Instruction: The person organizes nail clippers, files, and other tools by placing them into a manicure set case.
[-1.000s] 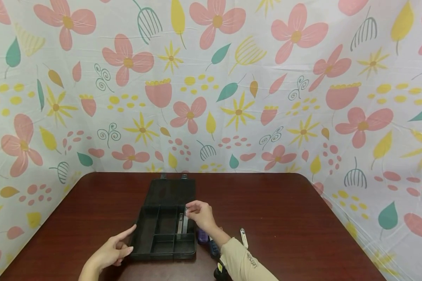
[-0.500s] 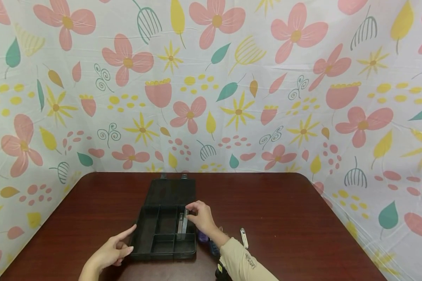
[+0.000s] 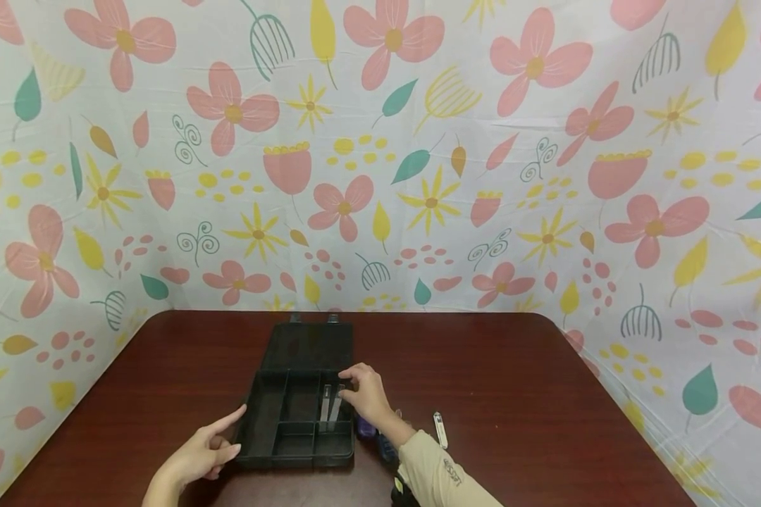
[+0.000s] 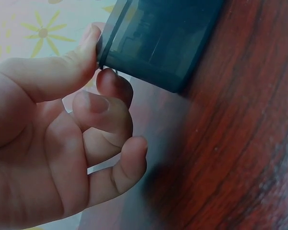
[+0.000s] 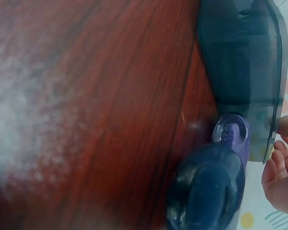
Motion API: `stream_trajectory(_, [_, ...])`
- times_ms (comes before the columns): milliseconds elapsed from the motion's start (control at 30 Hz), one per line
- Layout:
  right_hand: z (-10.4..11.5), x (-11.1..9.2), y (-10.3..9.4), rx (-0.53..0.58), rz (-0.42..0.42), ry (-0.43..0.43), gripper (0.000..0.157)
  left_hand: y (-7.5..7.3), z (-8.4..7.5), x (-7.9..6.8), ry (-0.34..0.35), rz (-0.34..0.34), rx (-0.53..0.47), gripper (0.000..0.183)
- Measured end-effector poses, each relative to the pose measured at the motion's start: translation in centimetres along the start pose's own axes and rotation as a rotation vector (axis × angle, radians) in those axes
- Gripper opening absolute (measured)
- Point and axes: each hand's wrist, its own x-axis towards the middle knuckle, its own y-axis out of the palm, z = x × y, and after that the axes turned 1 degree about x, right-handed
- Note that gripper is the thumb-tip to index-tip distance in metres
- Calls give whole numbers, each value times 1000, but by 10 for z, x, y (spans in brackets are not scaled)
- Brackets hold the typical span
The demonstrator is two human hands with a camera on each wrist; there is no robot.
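Observation:
A black divided organizer box (image 3: 254, 451) lies with its lid (image 3: 307, 346) folded back. My left hand (image 3: 193, 454) holds its front left corner; the left wrist view shows the thumb (image 4: 77, 64) at the box's rim and the other fingers bent below. In the narrow right compartment, two silver nail clippers stand apart: the left one (image 3: 325, 405) leans on its own, while the right one (image 3: 335, 408) tilts with its top between the thumb and index finger of my right hand (image 3: 368, 396). In the right wrist view, the box wall partly hides the right hand's fingers.
Right of the box lie a purple object (image 3: 365, 427) with a clear end and a dark blue one (image 3: 387, 451), partly under the right forearm. A black item (image 3: 402, 493) sits near the front edge. Another nail clipper (image 3: 440, 429) lies further right on the table (image 3: 533, 394).
My right hand has shifted slightly right, and the top of the right nail clipper has tipped right with it. The left hand and the box stay in place.

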Motion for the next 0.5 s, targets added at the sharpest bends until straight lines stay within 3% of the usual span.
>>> stream_trajectory(500, [-3, -5, -9, 64, -39, -57, 19, 0, 2, 0, -23, -13, 8, 71])
